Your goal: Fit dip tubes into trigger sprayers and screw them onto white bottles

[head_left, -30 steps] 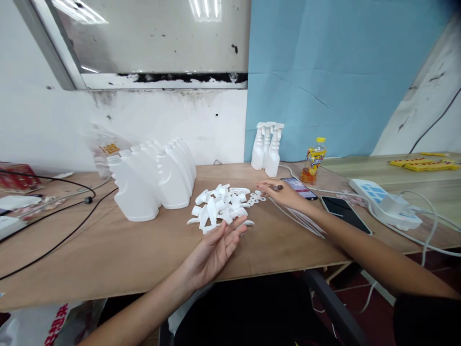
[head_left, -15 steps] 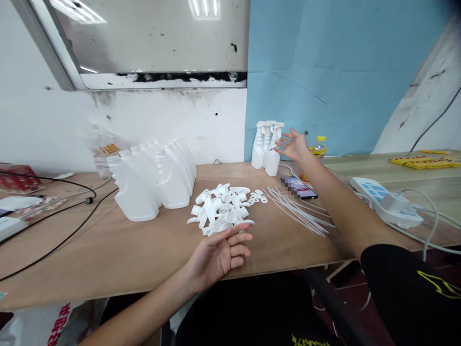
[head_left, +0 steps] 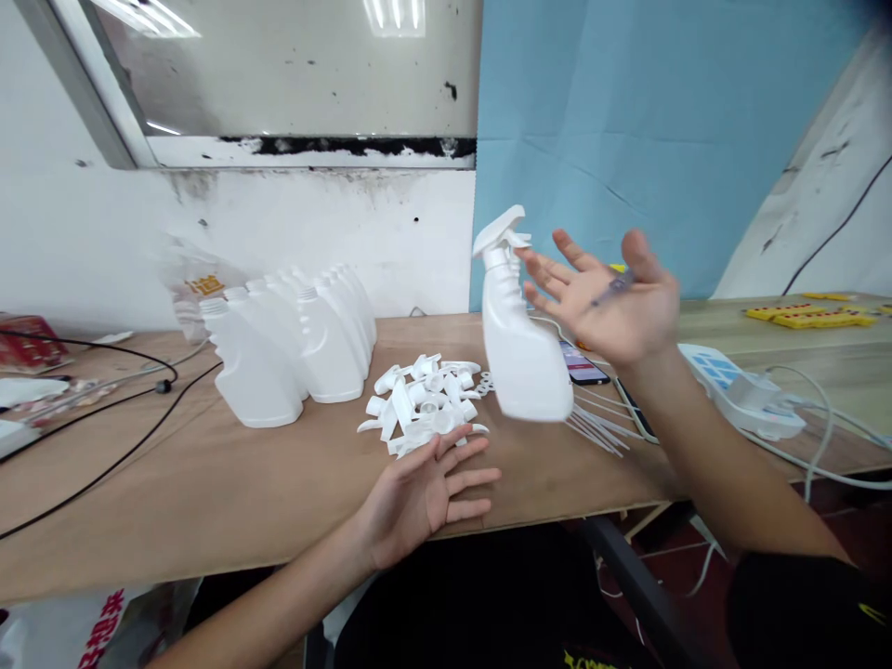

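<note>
My left hand (head_left: 439,488) lies palm up by the table's front, fingers spread, holding nothing, just before a pile of white trigger spray heads (head_left: 418,400). My right hand (head_left: 609,302) is raised palm toward me; its outstretched fingertips meet the trigger and neck of a white spray bottle (head_left: 526,353). That bottle appears lifted off the table; the exact grip is partly hidden. A blurred pen (head_left: 613,289) lies across the right palm near the thumb. Thin white tubes (head_left: 599,427) and small white rings (head_left: 486,383) lie partly behind the bottle.
Headless white bottles (head_left: 261,372) stand in rows at left. Behind the lifted bottle are a phone (head_left: 583,364) and a white cable. At right lie a power strip (head_left: 739,390) and yellow pieces (head_left: 808,316). Black cables (head_left: 125,469) cross the left side.
My right hand has come closer and turned its palm toward me, with a spray bottle brought forward from the back group. My left hand's fingers have spread; it has barely moved.
</note>
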Tool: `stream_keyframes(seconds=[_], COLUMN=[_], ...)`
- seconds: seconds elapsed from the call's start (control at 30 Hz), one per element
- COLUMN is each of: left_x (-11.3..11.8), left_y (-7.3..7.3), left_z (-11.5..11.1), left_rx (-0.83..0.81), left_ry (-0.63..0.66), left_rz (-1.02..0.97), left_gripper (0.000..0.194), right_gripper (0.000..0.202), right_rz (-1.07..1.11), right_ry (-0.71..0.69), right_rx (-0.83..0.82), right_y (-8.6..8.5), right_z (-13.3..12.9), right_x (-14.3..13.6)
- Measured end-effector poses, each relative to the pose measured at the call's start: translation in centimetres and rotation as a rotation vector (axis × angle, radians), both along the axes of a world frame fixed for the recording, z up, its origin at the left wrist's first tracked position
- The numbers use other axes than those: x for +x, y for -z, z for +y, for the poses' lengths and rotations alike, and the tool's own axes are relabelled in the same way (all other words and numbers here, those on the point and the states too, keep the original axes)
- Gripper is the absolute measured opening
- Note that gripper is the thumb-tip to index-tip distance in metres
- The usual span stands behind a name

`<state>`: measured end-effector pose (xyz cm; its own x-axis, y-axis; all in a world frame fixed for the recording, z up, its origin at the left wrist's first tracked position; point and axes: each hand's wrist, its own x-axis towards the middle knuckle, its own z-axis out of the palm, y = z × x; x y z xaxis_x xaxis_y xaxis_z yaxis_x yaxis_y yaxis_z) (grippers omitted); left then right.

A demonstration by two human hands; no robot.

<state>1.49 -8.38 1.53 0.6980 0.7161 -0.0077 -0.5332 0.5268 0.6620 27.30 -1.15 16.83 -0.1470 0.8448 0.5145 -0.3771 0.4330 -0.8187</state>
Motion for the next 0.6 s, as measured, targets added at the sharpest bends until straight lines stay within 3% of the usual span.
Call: stream_keyframes(seconds=[0.07, 0.17, 0.27, 0.37, 0.43, 0.6], left_x=[0.1, 0.2, 0.3, 0.4, 0.4, 0.1], left_y=[-0.2, -0.2, 0.0, 0.3, 0.6, 1.0], left_z=[-0.1, -0.5, -0.8, -0.8, -0.6, -0.2], left_rx=[0.007, 0.067, 0.13, 0.113, 0.053, -0.036], left_ry=[0.011, 0.069, 0.006, -0.073, -0.073, -0.073], left_rz=[-0.03, -0.042, 0.036, 0.096, 0.084, 0.08], left_gripper=[0.05, 0.061, 0.05, 0.036, 0.032, 0.031], right_gripper=[0.056, 0.057, 0.045, 0.02, 0.013, 0.009], right_rz=[-0.035, -0.025, 0.043, 0.071, 0.059, 0.091], right_ry=[-0.042, -0.171, -0.256, -0.148, -0.111, -0.202], right_rx=[-0.01, -0.081, -0.181, -0.312, -0.397, -0.469], right_y=[0.7, 2.8, 5.4, 7.3, 7.9, 7.6], right_z=[-2.9, -4.4, -3.3, -1.3, -0.3, 0.3], right_x=[-1.4, -3.0, -3.6, -3.2, -2.7, -1.2])
